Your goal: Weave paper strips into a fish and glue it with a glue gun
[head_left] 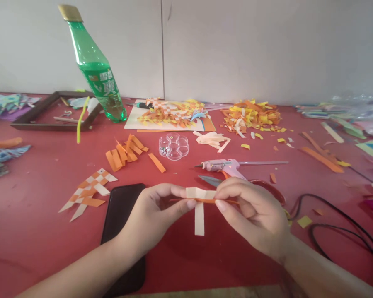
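Note:
Between both hands, above the red table, are cream paper strips (199, 219) and an orange paper strip (207, 201). One cream strip lies crosswise and another hangs straight down. My left hand (161, 211) pinches the left end between thumb and forefinger. At the other end, my right hand (255, 211) pinches the strips the same way. Left of my hands lies a woven orange and cream paper fish (87, 192). A black phone (124, 219) rests partly under my left forearm. Just behind my right hand are scissors (210, 180) and a pink glue gun (224, 166).
Orange strips (126, 153), a clear flower-shaped tray (174, 145) and cream strips (213, 140) lie further back. A green bottle (101, 78) stands beside a dark frame (49, 126). Paper scraps (251, 118) are heaped near the wall. A black cable (338, 225) curls at right.

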A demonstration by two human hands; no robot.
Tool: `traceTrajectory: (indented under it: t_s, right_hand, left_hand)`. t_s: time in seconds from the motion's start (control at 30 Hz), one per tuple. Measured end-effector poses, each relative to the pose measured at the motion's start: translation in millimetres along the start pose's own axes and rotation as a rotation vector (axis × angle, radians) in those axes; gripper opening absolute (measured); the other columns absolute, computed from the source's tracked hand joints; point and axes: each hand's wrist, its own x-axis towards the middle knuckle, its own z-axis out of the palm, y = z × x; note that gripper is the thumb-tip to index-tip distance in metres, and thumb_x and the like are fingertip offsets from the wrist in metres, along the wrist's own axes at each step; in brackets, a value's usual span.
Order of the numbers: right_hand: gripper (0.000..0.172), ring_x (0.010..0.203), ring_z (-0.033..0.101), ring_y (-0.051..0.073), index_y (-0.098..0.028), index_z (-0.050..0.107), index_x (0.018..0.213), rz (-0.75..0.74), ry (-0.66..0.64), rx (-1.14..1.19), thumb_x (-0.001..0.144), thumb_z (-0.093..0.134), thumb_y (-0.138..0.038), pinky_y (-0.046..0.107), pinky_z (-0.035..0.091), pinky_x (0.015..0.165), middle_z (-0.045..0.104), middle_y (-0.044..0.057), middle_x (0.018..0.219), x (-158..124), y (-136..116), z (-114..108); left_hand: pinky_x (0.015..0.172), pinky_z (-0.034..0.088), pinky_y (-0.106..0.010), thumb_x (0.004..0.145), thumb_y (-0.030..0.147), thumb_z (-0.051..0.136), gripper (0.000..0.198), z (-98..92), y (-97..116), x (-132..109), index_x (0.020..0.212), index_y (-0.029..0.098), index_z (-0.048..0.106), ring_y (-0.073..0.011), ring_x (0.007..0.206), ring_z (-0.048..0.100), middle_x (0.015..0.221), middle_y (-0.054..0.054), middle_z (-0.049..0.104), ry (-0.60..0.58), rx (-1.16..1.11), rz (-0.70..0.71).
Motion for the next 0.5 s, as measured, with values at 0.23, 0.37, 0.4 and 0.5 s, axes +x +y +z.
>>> traceTrajectory:
  t_s: [0.23, 0.37, 0.4, 0.5]
  right_hand:
    - [0.011, 0.073, 0.061, 0.016, -0.021, 0.062, 0.089, 0.006, -0.018, 0.034, 0.085, 0.060, -0.011, 0.029, 0.052, 0.064, 0.063, 0.003, 0.081, -0.7, 1.4, -0.4]
    - [0.009, 0.072, 0.063, 0.015, -0.021, 0.064, 0.090, 0.000, -0.052, 0.016, 0.084, 0.063, -0.014, 0.029, 0.053, 0.064, 0.066, 0.003, 0.082, 1.2, 0.7, -0.2]
    - [0.008, 0.071, 0.063, 0.015, -0.021, 0.064, 0.088, -0.005, -0.054, 0.015, 0.085, 0.063, -0.014, 0.029, 0.053, 0.063, 0.066, 0.002, 0.080, 1.6, 0.4, 0.1]
    - [0.009, 0.066, 0.061, 0.014, -0.021, 0.063, 0.084, -0.036, -0.046, 0.010, 0.085, 0.061, -0.013, 0.028, 0.052, 0.061, 0.064, 0.000, 0.073, 3.0, -0.8, 0.8]
  left_hand:
    - [0.075, 0.051, -0.023, 0.071, 0.033, 0.082, 0.016, -2.0, -0.2, -0.3, 0.075, 0.020, 0.073, -0.0143, 0.078, 0.067, 0.079, 0.001, 0.075, 0.015, 0.059, 0.005]
    - [0.072, 0.049, -0.022, 0.073, 0.034, 0.081, 0.015, -2.8, 0.9, -2.0, 0.075, 0.021, 0.075, -0.0128, 0.074, 0.066, 0.078, 0.001, 0.075, -0.036, 0.076, -0.011]
    - [0.072, 0.049, -0.022, 0.073, 0.034, 0.081, 0.014, -2.8, 1.2, -2.4, 0.075, 0.021, 0.075, -0.0126, 0.074, 0.066, 0.077, 0.001, 0.075, -0.049, 0.074, -0.012]
    - [0.073, 0.049, -0.022, 0.074, 0.033, 0.080, 0.014, -2.4, 2.0, -3.1, 0.074, 0.021, 0.075, -0.0135, 0.076, 0.066, 0.078, 0.001, 0.075, -0.059, 0.081, -0.002]
